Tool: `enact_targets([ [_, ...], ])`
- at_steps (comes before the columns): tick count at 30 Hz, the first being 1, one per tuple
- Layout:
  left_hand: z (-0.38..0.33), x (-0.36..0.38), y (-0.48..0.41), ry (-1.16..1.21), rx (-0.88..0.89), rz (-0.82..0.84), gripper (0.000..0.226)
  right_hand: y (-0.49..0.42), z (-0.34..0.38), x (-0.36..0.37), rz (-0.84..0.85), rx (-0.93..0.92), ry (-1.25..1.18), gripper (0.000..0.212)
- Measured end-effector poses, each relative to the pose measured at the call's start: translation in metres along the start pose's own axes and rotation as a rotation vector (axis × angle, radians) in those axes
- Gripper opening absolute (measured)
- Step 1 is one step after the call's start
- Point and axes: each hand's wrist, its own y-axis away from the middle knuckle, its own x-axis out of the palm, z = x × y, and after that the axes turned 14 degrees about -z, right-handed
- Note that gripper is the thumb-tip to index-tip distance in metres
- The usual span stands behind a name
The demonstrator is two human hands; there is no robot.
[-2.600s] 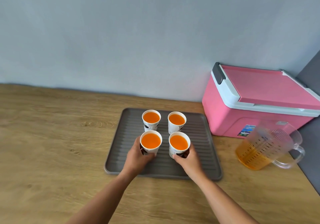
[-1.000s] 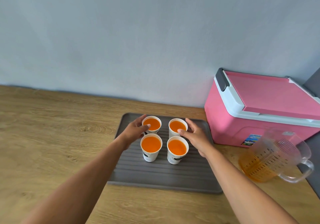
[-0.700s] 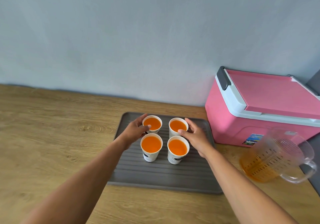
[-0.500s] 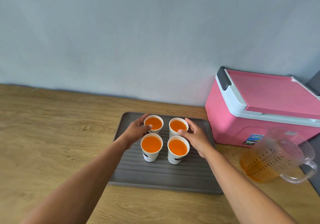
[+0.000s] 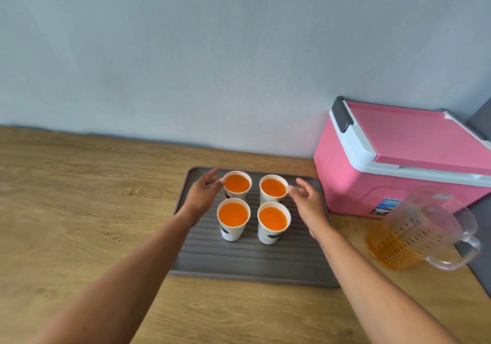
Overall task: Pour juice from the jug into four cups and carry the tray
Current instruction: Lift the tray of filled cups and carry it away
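Left hand (image 5: 203, 195) and right hand (image 5: 307, 200): fingers (image 5: 208, 177) loosely spread, holding nothing, beside the rear two of four juice-filled white paper cups (image 5: 230, 233). The grey ribbed plastic tray (image 5: 247, 261) lies beneath the fingers, ribs crosswise, long axis unclear. I judge it stiff, its load spill-prone: grip both side edges, level.

Pink cooler box (image 5: 353, 184) on a wood-grain tabletop (image 5: 79, 197), pale grey-blue wall (image 5: 212, 51) behind

The cooler box sits at the tabletop's far right corner, near the wall, with its lid (image 5: 425, 141) closed: a pink top panel in a white rim, a dark grey latch (image 5: 344, 115) at the left end, and a small colourful sticker (image 5: 385, 206) low on the front. A dark grey panel (image 5: 481, 120) stands along the right edge.
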Motion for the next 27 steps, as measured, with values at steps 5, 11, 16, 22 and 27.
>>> enact_targets([
  [5, 0.027, -0.028, 0.003, -0.239, 0.143, -0.260, 0.035, -0.004, -0.028, -0.019, -0.227, -0.106, 0.251, 0.035],
  [11, 0.053, -0.049, 0.018, -0.615, 0.157, -0.318, 0.049, 0.008, -0.059, -0.038, -0.327, -0.161, 0.714, 0.042],
  [16, 0.067, -0.056, 0.029, -0.707, 0.117, -0.279, 0.056, 0.014, -0.079, -0.045, -0.281, -0.117, 0.779, 0.054],
  [22, 0.073, -0.055, 0.040, -0.824, 0.149, -0.310, 0.054, 0.012, -0.085, -0.046, -0.244, -0.124, 0.819, 0.051],
  [27, 0.072, -0.053, 0.046, -0.797, 0.112, -0.334, 0.052, 0.006, -0.090, -0.049, -0.259, -0.099, 0.735, 0.049],
])
